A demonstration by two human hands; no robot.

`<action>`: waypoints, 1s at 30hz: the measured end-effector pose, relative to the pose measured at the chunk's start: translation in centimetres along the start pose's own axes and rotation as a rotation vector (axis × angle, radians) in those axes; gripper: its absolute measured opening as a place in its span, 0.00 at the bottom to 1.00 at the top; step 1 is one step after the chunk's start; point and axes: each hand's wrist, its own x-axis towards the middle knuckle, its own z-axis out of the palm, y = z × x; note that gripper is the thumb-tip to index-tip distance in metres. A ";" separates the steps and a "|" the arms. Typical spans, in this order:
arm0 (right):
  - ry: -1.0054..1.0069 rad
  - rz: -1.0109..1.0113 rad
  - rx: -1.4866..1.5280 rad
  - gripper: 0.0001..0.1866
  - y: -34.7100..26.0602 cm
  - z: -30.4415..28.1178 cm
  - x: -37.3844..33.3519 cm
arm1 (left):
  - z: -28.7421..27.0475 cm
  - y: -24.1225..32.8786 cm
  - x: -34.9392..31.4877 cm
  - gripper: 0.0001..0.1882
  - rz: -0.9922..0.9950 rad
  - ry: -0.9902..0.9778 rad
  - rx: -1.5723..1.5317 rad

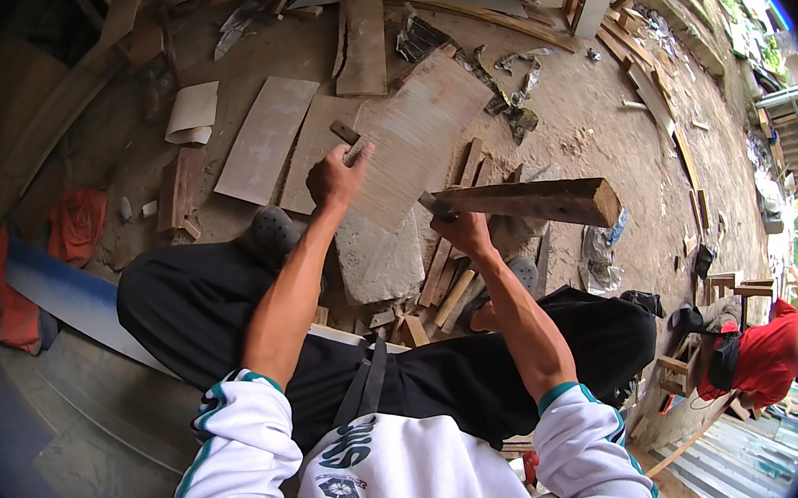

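Observation:
My left hand [337,178] is closed at the left edge of a light wooden board [430,129], which has fine lines across its face. From its fingers sticks a small dark flat piece [345,132], whose kind I cannot make out. My right hand [463,230] is closed by the near end of a thick, rough wooden bar [540,201] that points right. A dark piece [435,206] shows at its thumb; its kind is unclear. The board's near end lies over a pale concrete block [381,261] between my feet.
Flat boards [268,138] and wood strips [449,263] lie about the dirt floor. Crumpled plastic [599,257] is to the right, an orange-red bag [76,227] to the left. At lower right, a person in red [761,357] bends by wooden frames.

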 end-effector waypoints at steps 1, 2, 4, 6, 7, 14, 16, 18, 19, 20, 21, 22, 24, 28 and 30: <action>0.007 0.000 -0.001 0.18 0.0 0.1 0.0 | 0.2 0.1 -0.2 0.37 0.003 -0.002 0.006; 0.015 0.000 -0.003 0.19 0.0 0.2 0.0 | 0.5 0.2 -0.5 0.37 0.007 -0.005 0.012; 0.030 -0.009 -0.015 0.19 0.0 0.2 0.1 | 0.7 0.2 -0.8 0.38 0.014 -0.025 0.003; 0.045 -0.027 -0.035 0.20 -0.1 0.2 0.1 | 1.0 0.4 -1.2 0.39 0.030 -0.012 -0.013; 0.039 -0.015 -0.020 0.19 -0.2 0.1 0.2 | 1.1 0.4 -1.3 0.39 0.037 -0.006 -0.021; 0.010 0.015 -0.005 0.19 -0.5 0.2 0.3 | 1.2 0.6 -1.6 0.40 0.064 -0.016 -0.014; -0.004 0.017 -0.005 0.20 -0.3 0.3 0.4 | 1.4 0.5 -1.9 0.38 0.118 0.055 -0.012; 0.004 -0.001 -0.008 0.20 0.0 0.4 0.3 | 1.3 0.6 -1.8 0.40 0.068 -0.012 -0.023; 0.004 0.007 0.000 0.19 0.1 0.5 0.3 | 1.2 0.7 -1.8 0.42 0.044 -0.046 -0.029; 0.005 0.014 0.007 0.19 0.1 0.5 0.3 | 1.1 0.8 -1.8 0.41 0.044 -0.054 -0.028; 0.006 0.022 0.015 0.19 0.1 0.5 0.3 | 1.0 0.9 -1.9 0.41 0.044 -0.062 -0.028; 0.004 0.009 0.002 0.19 0.2 0.5 0.3 | 1.0 0.9 -1.9 0.41 0.044 -0.068 -0.028; 0.002 -0.015 -0.026 0.18 0.5 0.5 0.3 | 1.0 0.9 -1.9 0.41 0.051 -0.055 -0.023; -0.004 0.032 0.035 0.18 0.1 0.5 0.3 | 1.3 0.6 -1.8 0.41 0.041 -0.055 -0.022; -0.018 0.052 0.039 0.19 -0.1 0.4 0.3 | 1.5 0.4 -1.8 0.39 0.077 -0.015 -0.010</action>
